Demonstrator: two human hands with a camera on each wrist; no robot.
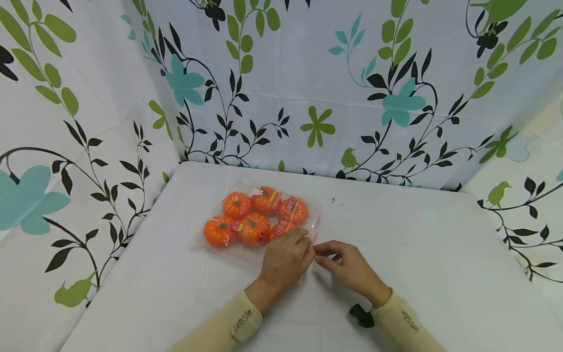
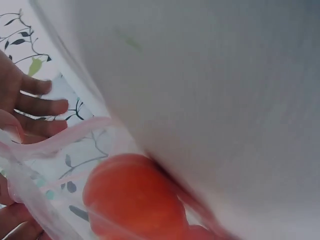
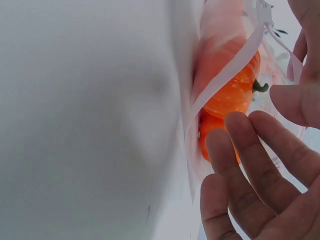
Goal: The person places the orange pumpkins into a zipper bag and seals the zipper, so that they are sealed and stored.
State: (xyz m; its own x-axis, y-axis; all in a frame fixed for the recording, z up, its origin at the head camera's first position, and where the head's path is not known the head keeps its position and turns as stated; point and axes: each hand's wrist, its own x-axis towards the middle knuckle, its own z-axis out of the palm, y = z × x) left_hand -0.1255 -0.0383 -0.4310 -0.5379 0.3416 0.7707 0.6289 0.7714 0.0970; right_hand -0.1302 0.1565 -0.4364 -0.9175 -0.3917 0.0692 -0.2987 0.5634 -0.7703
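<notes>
A clear plastic zip bag point(image 1: 315, 220) with a pink-tinted edge lies on the white table, holding several small orange pumpkins point(image 1: 253, 231) with green stems. Pink lettering is printed on its film. My left hand point(image 1: 285, 261) grips the bag's edge near its right front corner. Beside it, my right hand point(image 1: 352, 269) has its fingertips right at that same edge, thumb apart from the fingers. The right wrist view shows those fingers extended and spread, with the bag's pale zip strip point(image 3: 227, 72) bowed away from the pumpkins and a small white slider point(image 3: 264, 12) on it.
White cloth covers the table point(image 1: 422, 254). A curtain point(image 1: 281, 88) printed with leaves and flowers hangs behind and at both sides. Small dark specks point(image 1: 333, 200) lie right of the bag. A black wrist camera point(image 1: 362, 316) sits by the right sleeve.
</notes>
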